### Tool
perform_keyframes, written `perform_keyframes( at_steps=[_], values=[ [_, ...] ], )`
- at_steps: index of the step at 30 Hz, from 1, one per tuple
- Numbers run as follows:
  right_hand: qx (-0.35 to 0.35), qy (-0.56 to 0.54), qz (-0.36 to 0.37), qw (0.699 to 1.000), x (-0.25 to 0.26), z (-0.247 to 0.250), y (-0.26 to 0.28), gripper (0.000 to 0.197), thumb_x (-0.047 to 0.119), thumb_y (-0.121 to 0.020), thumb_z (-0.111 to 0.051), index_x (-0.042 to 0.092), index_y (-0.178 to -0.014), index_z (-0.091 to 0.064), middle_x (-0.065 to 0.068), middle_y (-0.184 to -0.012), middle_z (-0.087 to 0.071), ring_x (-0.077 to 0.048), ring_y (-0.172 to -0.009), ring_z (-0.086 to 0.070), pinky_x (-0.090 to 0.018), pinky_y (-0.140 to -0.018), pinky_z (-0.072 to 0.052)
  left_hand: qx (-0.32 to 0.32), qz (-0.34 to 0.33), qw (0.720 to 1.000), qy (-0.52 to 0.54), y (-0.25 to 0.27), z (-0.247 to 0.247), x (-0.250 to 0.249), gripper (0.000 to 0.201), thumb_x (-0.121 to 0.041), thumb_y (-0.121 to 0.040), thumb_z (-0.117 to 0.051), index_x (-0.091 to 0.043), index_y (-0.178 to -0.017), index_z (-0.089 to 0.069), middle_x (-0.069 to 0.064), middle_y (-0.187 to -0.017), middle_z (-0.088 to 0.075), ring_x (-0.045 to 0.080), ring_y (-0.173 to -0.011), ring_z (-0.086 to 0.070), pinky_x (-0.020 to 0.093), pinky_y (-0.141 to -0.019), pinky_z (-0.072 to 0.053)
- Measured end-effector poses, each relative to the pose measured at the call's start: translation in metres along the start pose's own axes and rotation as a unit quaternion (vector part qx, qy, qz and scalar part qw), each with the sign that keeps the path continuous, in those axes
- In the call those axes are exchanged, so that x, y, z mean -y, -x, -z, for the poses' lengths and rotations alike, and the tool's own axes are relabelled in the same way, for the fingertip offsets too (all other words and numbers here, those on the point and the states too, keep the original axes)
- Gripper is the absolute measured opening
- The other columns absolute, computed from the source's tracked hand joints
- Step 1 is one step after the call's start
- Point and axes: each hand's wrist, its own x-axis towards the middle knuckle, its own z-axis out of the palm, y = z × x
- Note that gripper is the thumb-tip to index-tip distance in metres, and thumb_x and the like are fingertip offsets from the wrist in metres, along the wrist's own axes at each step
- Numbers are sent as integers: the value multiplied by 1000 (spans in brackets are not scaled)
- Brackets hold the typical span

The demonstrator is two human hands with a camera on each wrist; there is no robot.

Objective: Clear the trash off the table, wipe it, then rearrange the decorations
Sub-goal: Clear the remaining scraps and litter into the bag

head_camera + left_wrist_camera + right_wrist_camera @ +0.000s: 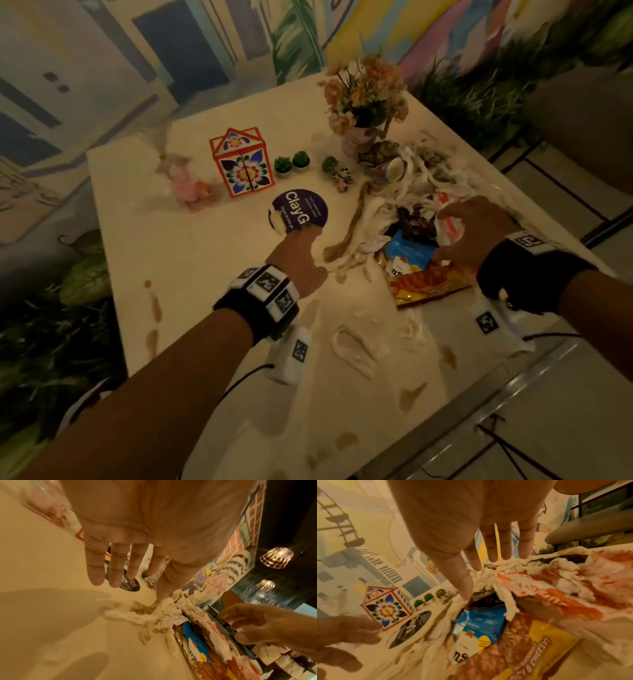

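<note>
A trash pile covers the right of the white table (205, 274): crumpled tissues (363, 219), a blue wrapper (409, 250), a yellow-orange snack bag (428, 284), a red-and-white wrapper (448, 226) and a tipped paper cup (392, 169). My right hand (445, 236) hovers spread over the pile, and its thumb touches tissue (488, 574) above the blue wrapper (479, 622). My left hand (301, 240) reaches flat beside the pile, holding nothing. Its fingers are straight (113, 574) and its thumb tip meets a tissue strand (164, 609).
Decorations stand at the back: a floral house-shaped box (241, 164), small potted plants (291, 164), a zebra figurine (342, 176), a flower vase (366, 102), a pink figure (185, 181) and a round purple sign (301, 209). Brown spill marks (154, 308) dot the near tabletop.
</note>
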Motion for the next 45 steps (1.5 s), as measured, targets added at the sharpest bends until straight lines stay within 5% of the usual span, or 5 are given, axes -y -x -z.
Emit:
perform_keyframes(
  at_steps=[13, 21, 29, 36, 45],
  values=[
    [89, 47, 56, 993, -15, -72, -35, 139, 73, -35, -75, 40, -146, 0, -6, -158, 10, -40, -144, 3, -61, -114, -11, 85, -77, 967, -225, -88, -39, -75, 112, -21, -72, -76, -48, -145, 4, 5, -157, 18, 47, -135, -20, 54, -105, -35],
    [128, 85, 84, 985, -13, -65, -24, 111, 70, -65, -64, 39, -146, 5, -9, -157, 16, -42, -143, 7, -59, -115, -10, 41, -75, 981, -176, -95, -47, -81, 50, -17, -83, -64, -17, -130, -46, 10, -138, -33, 38, -121, -40, 46, -101, -39],
    [162, 137, 116, 970, -9, -54, -12, 114, 53, -74, -69, 24, -148, 13, -9, -155, 20, -38, -144, 10, -51, -116, -2, -29, -6, 993, -113, -82, -44, -61, 35, 0, -80, -60, -7, -114, -57, 12, -143, -33, 32, -116, -51, 38, -98, -44],
    [47, 218, 137, 965, -2, -65, -6, 76, 38, -81, -56, 24, -145, -16, -14, -153, -7, -42, -134, -27, -48, -103, -37, -37, 18, 998, -51, -70, -38, -54, 28, -6, -79, -67, -8, -107, -65, 14, -126, -52, 28, -112, -55, 31, -89, -45],
    [-20, 42, 142, 989, 8, -34, -2, 28, 32, -90, -51, 29, -112, -67, -5, -152, -30, -32, -135, -32, -43, -110, -32, -79, 29, 996, 20, -41, -21, -42, 21, -3, -82, -57, -9, -98, -68, 8, -107, -64, 27, -104, -59, 29, -78, -46]
  ],
)
